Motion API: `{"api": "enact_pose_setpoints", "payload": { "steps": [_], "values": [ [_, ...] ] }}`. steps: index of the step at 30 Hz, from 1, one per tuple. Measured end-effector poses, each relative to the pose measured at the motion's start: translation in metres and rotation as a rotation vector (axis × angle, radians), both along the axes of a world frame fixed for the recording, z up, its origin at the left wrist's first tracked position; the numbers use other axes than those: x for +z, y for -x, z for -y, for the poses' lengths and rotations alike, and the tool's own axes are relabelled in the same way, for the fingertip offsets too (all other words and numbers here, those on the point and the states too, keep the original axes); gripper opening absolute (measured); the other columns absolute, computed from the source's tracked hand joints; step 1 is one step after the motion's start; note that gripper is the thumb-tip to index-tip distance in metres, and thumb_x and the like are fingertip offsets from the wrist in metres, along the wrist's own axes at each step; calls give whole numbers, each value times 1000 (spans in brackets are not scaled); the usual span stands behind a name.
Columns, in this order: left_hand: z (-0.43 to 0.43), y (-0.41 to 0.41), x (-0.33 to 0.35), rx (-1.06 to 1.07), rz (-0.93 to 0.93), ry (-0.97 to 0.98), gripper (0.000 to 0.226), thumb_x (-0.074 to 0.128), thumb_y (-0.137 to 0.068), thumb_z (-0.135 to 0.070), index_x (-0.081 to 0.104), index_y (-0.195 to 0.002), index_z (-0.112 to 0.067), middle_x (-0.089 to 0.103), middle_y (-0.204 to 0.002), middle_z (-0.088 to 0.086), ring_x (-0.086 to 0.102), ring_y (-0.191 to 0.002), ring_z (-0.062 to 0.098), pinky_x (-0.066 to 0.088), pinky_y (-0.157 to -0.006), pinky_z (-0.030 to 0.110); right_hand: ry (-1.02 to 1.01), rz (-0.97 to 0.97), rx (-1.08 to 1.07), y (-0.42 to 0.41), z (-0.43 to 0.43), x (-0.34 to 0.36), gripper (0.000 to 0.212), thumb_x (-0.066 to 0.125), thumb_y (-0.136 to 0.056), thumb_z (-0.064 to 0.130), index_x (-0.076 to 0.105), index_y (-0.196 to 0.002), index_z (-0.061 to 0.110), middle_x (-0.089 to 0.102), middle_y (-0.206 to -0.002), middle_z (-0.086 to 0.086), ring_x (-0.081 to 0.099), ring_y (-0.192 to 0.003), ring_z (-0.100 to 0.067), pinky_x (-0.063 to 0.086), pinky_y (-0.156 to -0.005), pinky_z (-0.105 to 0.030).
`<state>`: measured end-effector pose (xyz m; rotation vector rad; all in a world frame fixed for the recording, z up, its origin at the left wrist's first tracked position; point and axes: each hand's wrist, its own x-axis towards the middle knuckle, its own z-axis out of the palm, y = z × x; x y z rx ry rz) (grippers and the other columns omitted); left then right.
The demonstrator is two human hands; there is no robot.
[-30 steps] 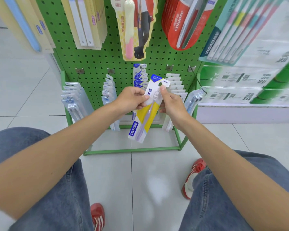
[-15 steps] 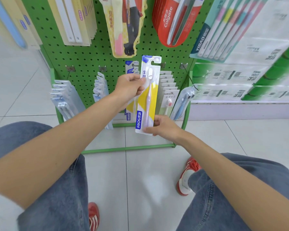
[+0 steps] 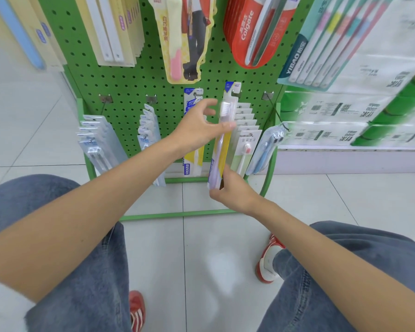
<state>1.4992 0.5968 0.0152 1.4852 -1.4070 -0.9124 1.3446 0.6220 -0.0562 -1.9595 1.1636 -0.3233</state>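
i'm watching the toothbrush pack (image 3: 222, 149) stand upright against the green pegboard (image 3: 134, 75), a little toward 12 o'clock from centre of view. its hang tab is up by the peg plate (image 3: 237, 92); i can't tell if the hole is on the peg. the right hand (image 3: 233, 192) pinches the pack's 6 o'clock end. the left hand (image 3: 197, 130) sits at its 9 o'clock side, fingers spread and loose, only the thumb tip resting on the front.

my worry: with one pinch so far below the tab, the top can swing and miss the peg, or the pack can drop if that pinch eases too soon. it also looks aimed at the row of white packs (image 3: 246, 121), while the matching yellow packs (image 3: 192, 161) hang one column toward 9 o'clock, so it may end up misfiled.

half a second ago the left hand gripped the pack near the bristles; now it has let go, and the pack has turned more edge-on and shifted toward 3 o'clock.
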Motion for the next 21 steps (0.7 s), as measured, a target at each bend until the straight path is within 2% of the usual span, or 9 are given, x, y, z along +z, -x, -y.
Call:
{"api": "enact_pose_setpoints", "payload": {
  "steps": [2,4,7,10,12,15,17,21],
  "values": [
    [-1,0,-1,-17,-18,12,57,78,-81,-34,48,-128,-27,56,-116,-9,67,-96,13,58,-85,37,-11,16,-2,-1,0,-2,43,60,-87,8,37,-119,25,45,-75,3,42,-56,-8,33,-46,-12],
    [-2,1,1,-10,-69,19,47,73,-86,-18,49,-125,-27,57,-113,-7,68,-92,18,61,-79,37,-28,57,-8,-2,2,-6,66,66,-87,11,30,-140,27,51,-88,2,46,-55,-5,37,-50,-11],
    [-5,2,4,24,-62,32,54,64,-82,-19,49,-133,-24,62,-119,0,70,-93,23,60,-79,45,-81,103,-46,-4,4,-7,96,79,-81,24,15,-152,35,53,-110,3,55,-68,-7,46,-64,-16],
    [-8,2,8,41,-68,49,47,53,-80,-22,51,-127,-29,66,-117,-2,68,-100,22,56,-89,48,-164,169,-51,-4,9,-9,107,84,-76,19,13,-153,35,51,-112,4,60,-75,-9,54,-76,-23],
    [-8,1,8,28,-74,68,45,49,-85,-19,54,-128,-28,68,-117,-5,66,-105,17,55,-92,44,-169,182,-85,-2,13,-11,94,83,-76,14,25,-148,32,55,-112,-1,64,-76,-10,57,-78,-28],
    [-9,-1,5,-7,-108,81,40,45,-97,-4,59,-130,-23,71,-115,-8,70,-97,8,58,-77,31,-135,208,-113,-2,17,-11,53,76,-81,6,50,-124,20,65,-109,-6,63,-73,-10,52,-61,-23],
    [-8,-1,3,-11,-127,84,38,46,-101,-4,59,-130,-24,72,-112,-8,71,-95,10,59,-77,33,-123,229,-118,-3,17,-8,35,72,-84,1,61,-112,18,70,-105,-2,60,-69,-4,47,-56,-14],
    [-4,-2,2,4,-163,34,36,44,-102,-6,60,-117,-34,74,-99,-6,73,-87,13,60,-78,40,-139,235,-105,-7,18,-6,24,67,-90,4,68,-112,14,71,-100,2,57,-56,6,45,-55,-12]
  ]
}}
